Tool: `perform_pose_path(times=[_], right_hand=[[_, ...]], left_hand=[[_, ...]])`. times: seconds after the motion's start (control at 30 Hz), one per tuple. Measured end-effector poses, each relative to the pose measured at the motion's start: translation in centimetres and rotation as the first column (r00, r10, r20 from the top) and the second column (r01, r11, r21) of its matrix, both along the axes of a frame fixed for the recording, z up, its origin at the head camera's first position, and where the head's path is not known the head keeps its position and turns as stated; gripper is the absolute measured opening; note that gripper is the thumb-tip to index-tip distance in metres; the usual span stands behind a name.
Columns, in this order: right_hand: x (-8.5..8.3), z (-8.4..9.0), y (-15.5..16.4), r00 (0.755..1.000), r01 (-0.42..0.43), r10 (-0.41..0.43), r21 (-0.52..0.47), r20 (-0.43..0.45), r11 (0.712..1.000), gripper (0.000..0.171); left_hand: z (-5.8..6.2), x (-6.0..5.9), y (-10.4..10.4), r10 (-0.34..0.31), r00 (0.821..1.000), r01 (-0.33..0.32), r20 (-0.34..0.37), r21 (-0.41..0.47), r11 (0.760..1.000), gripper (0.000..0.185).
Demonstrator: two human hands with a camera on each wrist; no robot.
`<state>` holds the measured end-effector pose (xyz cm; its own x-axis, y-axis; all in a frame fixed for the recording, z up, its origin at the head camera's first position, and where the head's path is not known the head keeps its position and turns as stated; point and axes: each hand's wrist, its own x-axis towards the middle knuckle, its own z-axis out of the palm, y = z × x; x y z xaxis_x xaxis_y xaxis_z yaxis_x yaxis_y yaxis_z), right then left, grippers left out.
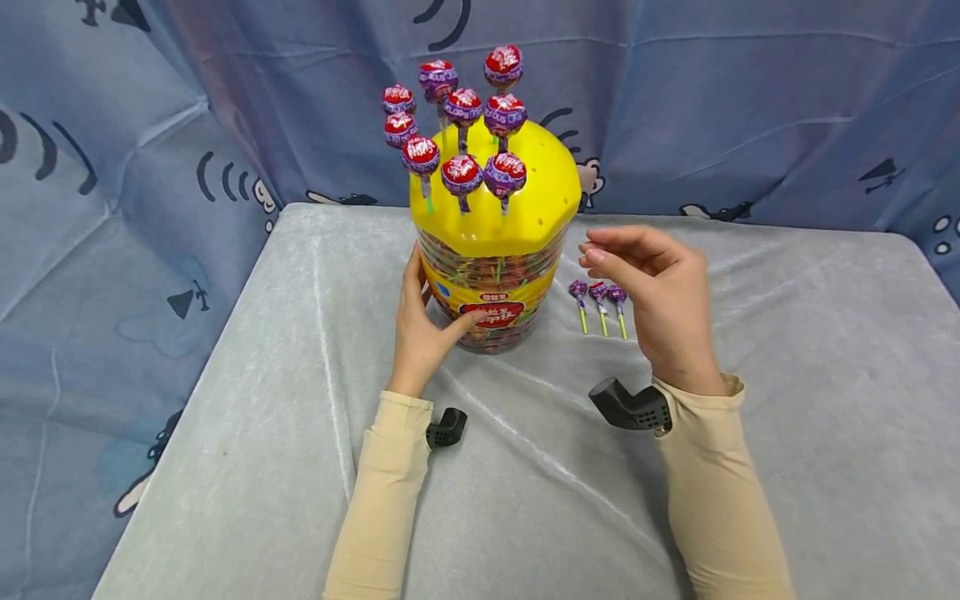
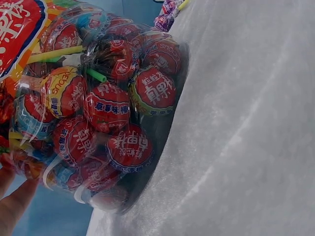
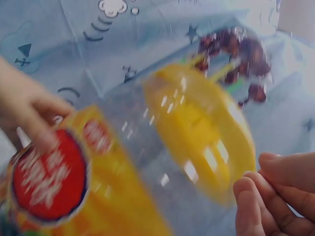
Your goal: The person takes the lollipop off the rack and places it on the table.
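A clear plastic jar [image 1: 495, 267] of lollipops, with a yellow lid [image 1: 540, 179] and a red and yellow label, stands upright on the table. Several wrapped red and purple lollipops [image 1: 462, 173] stick up from the lid by their sticks. My left hand [image 1: 422, 333] grips the jar's left side, thumb on the label, the other fingers partly hidden behind it. To the right of the jar, my right hand [image 1: 660, 287] is raised with loosely bent fingers and nothing between them. Just left of it, three lollipops [image 1: 598, 292] lie in a row on the cloth.
A grey cloth [image 1: 525, 500] covers the table, with a few creases. Behind it hangs a blue patterned curtain [image 1: 712, 108]. More wrapped lollipops [image 2: 106, 105] fill the lower part of the jar in the left wrist view.
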<state>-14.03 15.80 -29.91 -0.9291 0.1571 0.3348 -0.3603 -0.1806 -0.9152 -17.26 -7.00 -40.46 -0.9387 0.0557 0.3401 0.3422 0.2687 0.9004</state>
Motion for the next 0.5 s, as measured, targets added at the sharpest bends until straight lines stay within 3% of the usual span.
perform_pose_path(times=[0.23,0.5], right_hand=[[0.2,2.5,-2.0,0.995,-0.086,0.086,0.014,-0.057,0.996,0.017],[0.4,3.9,-3.8,0.991,-0.083,0.094,0.109,-0.093,0.991,0.018]], left_hand=[[0.0,0.0,0.0,0.002,1.000,-0.002,0.012,0.000,1.000,0.113],[0.0,-0.1,-0.1,-0.005,1.000,0.005,0.007,-0.005,1.000,0.106]])
